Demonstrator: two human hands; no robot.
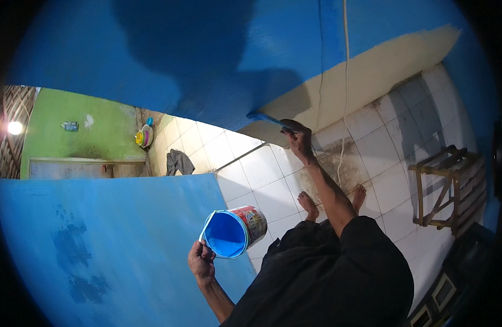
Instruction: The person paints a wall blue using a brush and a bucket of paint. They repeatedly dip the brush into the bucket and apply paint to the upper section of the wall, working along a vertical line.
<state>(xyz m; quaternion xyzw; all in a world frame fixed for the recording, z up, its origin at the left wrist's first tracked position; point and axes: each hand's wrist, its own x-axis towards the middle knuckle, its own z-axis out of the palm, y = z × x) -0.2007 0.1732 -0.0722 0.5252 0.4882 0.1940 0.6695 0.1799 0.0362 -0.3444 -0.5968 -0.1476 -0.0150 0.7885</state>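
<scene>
My left hand (202, 258) grips the white handle (206, 226) of a paint bucket (255, 224). Blue paint (228, 245) lies inside the bucket, which bears a printed label. In my right hand (298, 138) is a paintbrush (271, 119), its blue-coated end against the lower part of the wall. Glossy blue paint covers the wall (283, 36) above, while a bare cream strip (381, 61) runs along its base. The brush end sits at the border between the blue and the cream. My shadow falls across the blue area.
A white cord (346, 81) hangs down the wall to the tiled floor (271, 167). To the right stands a wooden stool (447, 188). A blue wall (132, 241) with darker patches is at left. Through the doorway appear a dark cloth (179, 162), plastic basins (144, 137) and a green wall (87, 122).
</scene>
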